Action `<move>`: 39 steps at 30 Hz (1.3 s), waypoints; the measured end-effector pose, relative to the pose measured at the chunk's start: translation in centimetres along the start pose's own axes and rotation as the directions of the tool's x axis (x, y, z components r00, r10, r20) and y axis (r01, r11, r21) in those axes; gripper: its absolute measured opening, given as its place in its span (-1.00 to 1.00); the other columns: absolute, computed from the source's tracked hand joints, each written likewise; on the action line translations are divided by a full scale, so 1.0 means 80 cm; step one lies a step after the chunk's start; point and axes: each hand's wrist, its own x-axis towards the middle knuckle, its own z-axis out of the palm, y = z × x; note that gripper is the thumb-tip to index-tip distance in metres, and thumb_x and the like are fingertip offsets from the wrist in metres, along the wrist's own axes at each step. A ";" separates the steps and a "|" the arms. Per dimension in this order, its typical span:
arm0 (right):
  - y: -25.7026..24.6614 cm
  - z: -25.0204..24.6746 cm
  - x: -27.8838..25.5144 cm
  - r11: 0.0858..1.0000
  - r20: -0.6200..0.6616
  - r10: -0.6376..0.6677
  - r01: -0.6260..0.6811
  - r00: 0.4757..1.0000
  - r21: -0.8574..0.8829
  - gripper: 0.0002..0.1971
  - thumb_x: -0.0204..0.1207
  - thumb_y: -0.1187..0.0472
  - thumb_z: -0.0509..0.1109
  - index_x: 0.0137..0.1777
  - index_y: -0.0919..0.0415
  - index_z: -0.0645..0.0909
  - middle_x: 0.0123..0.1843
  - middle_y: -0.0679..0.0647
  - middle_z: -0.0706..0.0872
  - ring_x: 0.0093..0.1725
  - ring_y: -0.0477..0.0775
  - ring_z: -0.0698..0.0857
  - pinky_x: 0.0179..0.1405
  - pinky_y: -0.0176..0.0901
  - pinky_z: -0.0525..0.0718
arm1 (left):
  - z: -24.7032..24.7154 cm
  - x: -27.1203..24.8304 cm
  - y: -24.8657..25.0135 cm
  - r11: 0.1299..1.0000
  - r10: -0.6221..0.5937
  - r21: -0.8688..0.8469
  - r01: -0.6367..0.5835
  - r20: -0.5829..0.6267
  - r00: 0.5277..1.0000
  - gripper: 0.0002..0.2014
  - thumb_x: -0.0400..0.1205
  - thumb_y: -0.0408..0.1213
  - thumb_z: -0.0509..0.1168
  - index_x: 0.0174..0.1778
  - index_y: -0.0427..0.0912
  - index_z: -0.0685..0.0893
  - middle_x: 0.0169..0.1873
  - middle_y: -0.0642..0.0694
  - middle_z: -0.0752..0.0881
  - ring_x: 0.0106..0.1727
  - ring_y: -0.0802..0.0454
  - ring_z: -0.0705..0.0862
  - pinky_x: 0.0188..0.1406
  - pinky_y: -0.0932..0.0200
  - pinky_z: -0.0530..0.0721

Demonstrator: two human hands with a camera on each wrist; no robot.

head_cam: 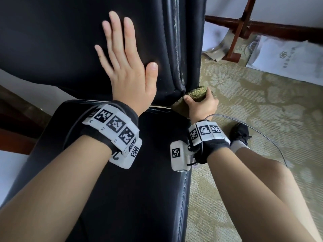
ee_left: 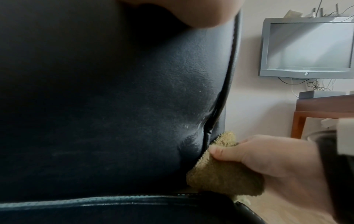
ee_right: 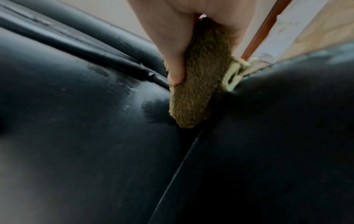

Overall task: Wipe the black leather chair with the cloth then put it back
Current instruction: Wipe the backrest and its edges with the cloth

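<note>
1. Head view: black leather chair [head_cam: 122, 198] fills left and centre of the frame, backrest above, seat below. Left hand [head_cam: 127, 67] lies flat on the backrest at upper centre, fingers straight and spread, gripping nothing.
2. Head view, right of centre: right hand [head_cam: 201, 103] clamped round a folded olive-brown cloth [head_cam: 195, 92], pressed against the lower corner of the backrest where it meets the seat.
3. Head view only: patterned carpet [head_cam: 253, 110] at right, black shoe [head_cam: 240, 131], grey cable [head_cam: 272, 142], white paper bag [head_cam: 286, 56] at upper right, wooden frame [head_cam: 241, 28] above it.
4. Left wrist view only: grey television [ee_left: 308, 47] on the wall at upper right, wooden table [ee_left: 321, 109] beneath it; thumb of right hand on top of the cloth at lower right.
5. Right wrist view only: cloth wedged into the crease between backrest and seat, pale hem visible at centre right; damp smears on the leather left of it.
6. Containers: contents of the paper bag not discernible.
</note>
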 end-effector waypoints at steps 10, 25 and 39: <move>0.012 -0.021 0.006 0.979 0.118 0.023 0.001 0.993 -0.202 -0.50 0.36 0.03 0.54 0.22 0.30 0.56 0.21 0.21 0.64 0.19 0.18 0.60 0.04 -0.16 0.47 | -0.003 0.001 0.001 1.000 -0.003 0.010 0.003 0.015 1.000 -0.31 0.57 -0.22 0.07 0.54 -0.58 0.07 0.52 -0.59 0.12 0.56 -0.45 0.04 0.52 -0.33 -0.12; 0.009 0.010 0.001 0.950 0.066 0.182 -0.193 0.981 0.246 -0.31 0.29 0.11 0.62 0.37 0.25 0.41 0.22 0.14 0.63 0.14 0.08 0.63 0.13 -0.23 0.54 | 0.000 0.002 -0.001 0.998 0.019 0.059 -0.019 0.002 1.000 -0.32 0.61 -0.17 0.08 0.53 -0.58 0.11 0.51 -0.58 0.16 0.56 -0.49 0.11 0.51 -0.36 -0.06; -0.018 -0.009 -0.062 0.889 -0.100 -0.209 0.232 0.973 0.394 -0.35 0.23 0.29 0.63 0.29 0.33 0.43 0.25 0.21 0.56 0.23 0.09 0.54 0.28 -0.43 0.42 | -0.007 0.001 -0.006 0.991 0.044 0.125 -0.045 0.007 0.999 -0.35 0.68 -0.08 -0.07 0.54 -0.56 0.13 0.52 -0.55 0.19 0.57 -0.44 0.15 0.52 -0.33 0.03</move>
